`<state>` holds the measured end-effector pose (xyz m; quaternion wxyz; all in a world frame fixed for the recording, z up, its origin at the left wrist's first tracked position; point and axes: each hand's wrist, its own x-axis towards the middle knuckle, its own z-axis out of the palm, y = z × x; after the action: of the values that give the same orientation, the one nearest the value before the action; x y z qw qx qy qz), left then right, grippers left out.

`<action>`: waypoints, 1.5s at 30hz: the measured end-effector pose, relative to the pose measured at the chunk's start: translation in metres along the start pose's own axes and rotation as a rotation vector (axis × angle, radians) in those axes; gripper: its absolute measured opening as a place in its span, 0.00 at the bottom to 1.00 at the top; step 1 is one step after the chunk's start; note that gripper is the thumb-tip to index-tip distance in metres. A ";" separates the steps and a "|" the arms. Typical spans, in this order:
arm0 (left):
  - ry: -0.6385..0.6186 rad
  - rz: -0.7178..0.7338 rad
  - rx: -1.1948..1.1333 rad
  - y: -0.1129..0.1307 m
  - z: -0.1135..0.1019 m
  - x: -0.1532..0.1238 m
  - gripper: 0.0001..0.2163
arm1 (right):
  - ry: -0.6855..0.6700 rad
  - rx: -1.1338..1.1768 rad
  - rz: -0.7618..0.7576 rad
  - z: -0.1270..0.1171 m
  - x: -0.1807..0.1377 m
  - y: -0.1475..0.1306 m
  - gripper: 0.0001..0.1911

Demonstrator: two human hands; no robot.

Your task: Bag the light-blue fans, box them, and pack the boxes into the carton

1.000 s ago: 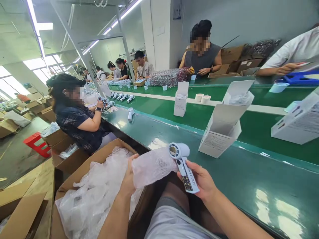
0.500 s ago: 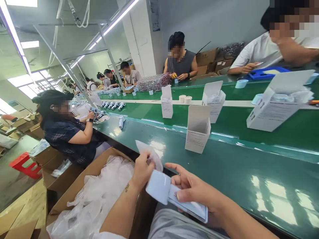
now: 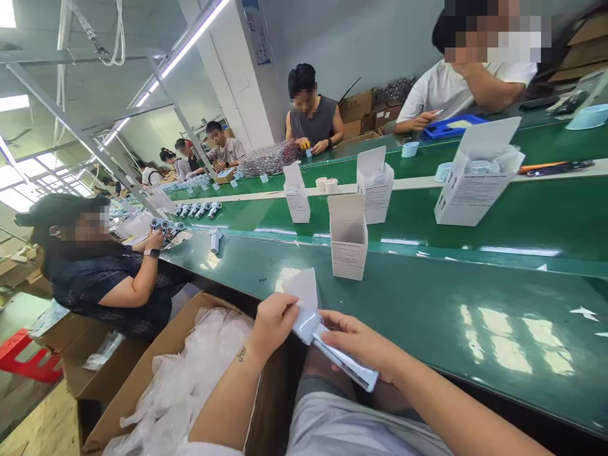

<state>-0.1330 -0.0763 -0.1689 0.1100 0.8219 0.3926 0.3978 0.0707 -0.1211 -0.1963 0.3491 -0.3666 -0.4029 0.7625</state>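
Left hand [image 3: 273, 316] pinches a translucent plastic bag [image 3: 305, 288] at lower centre; right hand [image 3: 358, 345] grips a pale-blue handheld fan [image 3: 346, 361] there by its handle [image 3: 358, 372], seemingly to leave the head [image 3: 308, 324] free beside the bag.

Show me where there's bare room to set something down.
Most room: the worktop right of the nearest open box, short of the white scraps at far right. A smaller patch lies between that box and the lone pale-blue device. Crowded: the green belt behind, with three more boxes, and the near edge by the left hand and bag.
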 end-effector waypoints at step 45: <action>-0.020 -0.182 -0.359 0.058 0.047 -0.034 0.05 | 0.325 0.547 0.189 0.007 -0.017 0.002 0.08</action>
<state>-0.0788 -0.1338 -0.1911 0.2945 0.7539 0.3870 0.4418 0.0729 -0.1389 -0.1907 0.4219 -0.4119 -0.0864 0.8031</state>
